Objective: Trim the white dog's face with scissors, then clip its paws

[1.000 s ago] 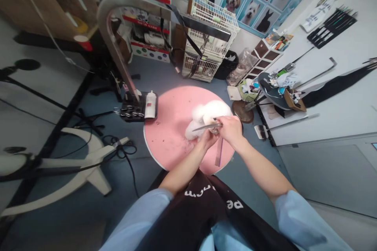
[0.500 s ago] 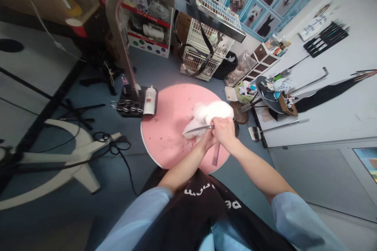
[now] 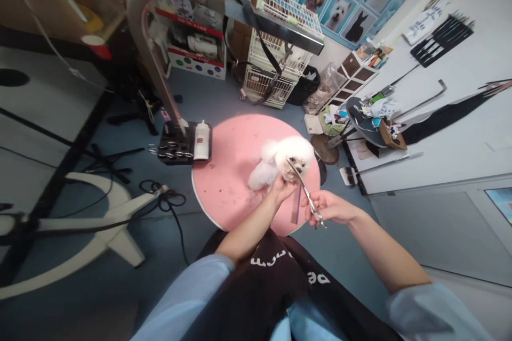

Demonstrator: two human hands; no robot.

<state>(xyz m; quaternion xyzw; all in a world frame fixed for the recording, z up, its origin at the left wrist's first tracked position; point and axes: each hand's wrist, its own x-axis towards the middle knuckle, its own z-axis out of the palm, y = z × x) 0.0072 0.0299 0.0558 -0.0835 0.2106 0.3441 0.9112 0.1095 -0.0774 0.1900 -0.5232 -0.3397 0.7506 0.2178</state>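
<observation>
A small fluffy white dog [image 3: 294,149] sits on the round pink table [image 3: 224,170], its face turned toward the right front. Under its chin is my left hand [image 3: 282,189], gripping the fur of the lower muzzle; some of the fingers are hidden. My right hand [image 3: 330,208] has hold of a pair of scissors [image 3: 306,192] by the handles. The long blades point up and left, with the tips beside the dog's muzzle and eyes. A comb [image 3: 296,208] with a purple edge lies on the table between my hands.
A metal grooming arm [image 3: 138,26] with hanging straps rises at the left. Its black holder [image 3: 170,152] carries several scissors and a white bottle [image 3: 201,141]. White wire cages [image 3: 266,85] stand behind. A cluttered round stand [image 3: 360,122] is at the right. Cables [image 3: 162,197] lie lower left.
My right hand has moved right and down from the dog's head, swinging the scissors from pointing left to pointing up at its face. The dog's face now shows. My left hand stays under the chin.
</observation>
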